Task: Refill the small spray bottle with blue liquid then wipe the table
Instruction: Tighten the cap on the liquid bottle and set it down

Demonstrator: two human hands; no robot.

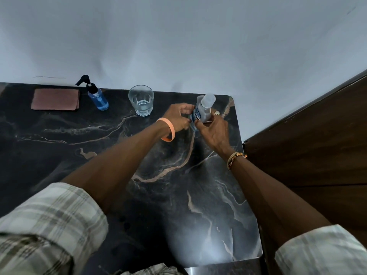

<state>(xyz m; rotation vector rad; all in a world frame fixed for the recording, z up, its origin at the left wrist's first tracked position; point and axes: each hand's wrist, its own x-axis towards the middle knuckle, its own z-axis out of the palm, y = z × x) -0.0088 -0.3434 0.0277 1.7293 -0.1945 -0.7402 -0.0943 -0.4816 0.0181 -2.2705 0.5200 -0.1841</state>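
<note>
Being gripped round its body by left hand [178, 116] and right hand [213, 133], the refill bottle [203, 111] was judged light, smooth, slippery plastic.

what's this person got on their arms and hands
Pale plaid sleeves are rolled up on both arms, leaving the forearms bare. An orange rubber wristband circles the left wrist, a gold and orange bracelet the right, and a gold ring sits on a right finger.

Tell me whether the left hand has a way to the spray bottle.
Probably, once freed: the left hand grips the refill bottle; the glass stands between it and the spray bottle, passable on its near side.
</note>
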